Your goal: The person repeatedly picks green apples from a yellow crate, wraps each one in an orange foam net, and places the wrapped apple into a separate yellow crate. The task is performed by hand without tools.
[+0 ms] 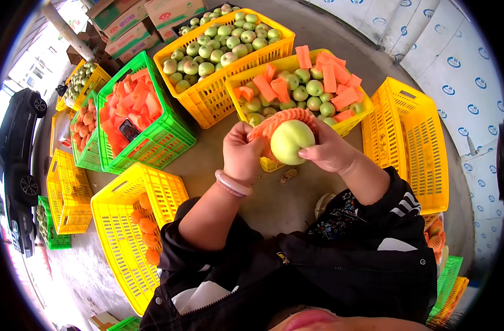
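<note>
apple (289, 141) | right hand (333, 150): thumb-front, perhaps cupping | left hand (241, 150): pinching foam net (273, 122)

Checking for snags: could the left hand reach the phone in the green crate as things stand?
Probably, if the left hand lets go of the orange foam net; the phone lies uncovered in the green crate, past its rim.

Free: gap over the floor (204, 159) between left wrist (233, 182) and green crate (159, 147); also below the hands (333, 151), down to the black jacket (323, 278). Obstructed ahead: fruit crate (352, 122) wall, orange foam nets (329, 78) rising past its rim. Right: yellow crate (383, 144) near forearm (366, 177).
</note>
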The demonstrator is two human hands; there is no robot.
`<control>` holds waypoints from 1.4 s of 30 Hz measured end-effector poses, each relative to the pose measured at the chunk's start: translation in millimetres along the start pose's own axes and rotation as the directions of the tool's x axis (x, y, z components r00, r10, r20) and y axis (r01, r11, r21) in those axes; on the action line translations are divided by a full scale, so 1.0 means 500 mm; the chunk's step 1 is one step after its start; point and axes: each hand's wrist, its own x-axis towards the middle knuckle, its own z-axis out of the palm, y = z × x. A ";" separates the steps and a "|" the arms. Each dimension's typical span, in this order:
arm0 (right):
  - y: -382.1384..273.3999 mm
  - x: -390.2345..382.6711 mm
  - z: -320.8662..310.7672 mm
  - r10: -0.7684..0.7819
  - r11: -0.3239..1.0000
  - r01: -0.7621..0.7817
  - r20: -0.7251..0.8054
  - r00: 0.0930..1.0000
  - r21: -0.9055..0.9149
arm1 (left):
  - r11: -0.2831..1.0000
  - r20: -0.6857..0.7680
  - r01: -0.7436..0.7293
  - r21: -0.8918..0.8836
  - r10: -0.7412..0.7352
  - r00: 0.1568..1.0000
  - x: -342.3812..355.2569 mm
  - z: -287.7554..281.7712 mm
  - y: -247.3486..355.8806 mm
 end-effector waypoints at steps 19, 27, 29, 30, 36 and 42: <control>0.037 0.012 0.044 -0.497 0.224 0.445 0.291 0.818 -0.867 | 0.954 0.129 0.089 -0.287 -0.054 0.990 -0.025 0.031 -0.009; 0.039 0.002 0.016 -0.554 0.435 0.458 0.171 0.815 -0.775 | 0.936 -0.026 -0.045 -0.350 0.038 0.999 -0.017 -0.033 0.094; 0.028 0.002 0.007 -0.532 0.474 0.363 0.067 0.844 -0.802 | 0.953 -0.087 -0.187 -0.237 0.171 0.981 -0.041 -0.107 0.154; 0.026 0.001 0.000 -0.530 0.497 0.331 0.022 0.848 -0.802 | 0.957 -0.133 -0.242 -0.163 0.221 0.966 -0.056 -0.159 0.172; 0.038 0.011 -0.032 -0.458 0.623 0.228 -0.113 0.882 -0.748 | 0.818 -0.752 0.138 0.558 0.428 0.502 -0.308 -0.683 0.111; 0.047 0.021 -0.023 -0.392 0.630 0.157 -0.138 0.910 -0.760 | -0.015 -0.872 0.893 0.450 -0.220 0.436 -0.578 -0.815 -0.048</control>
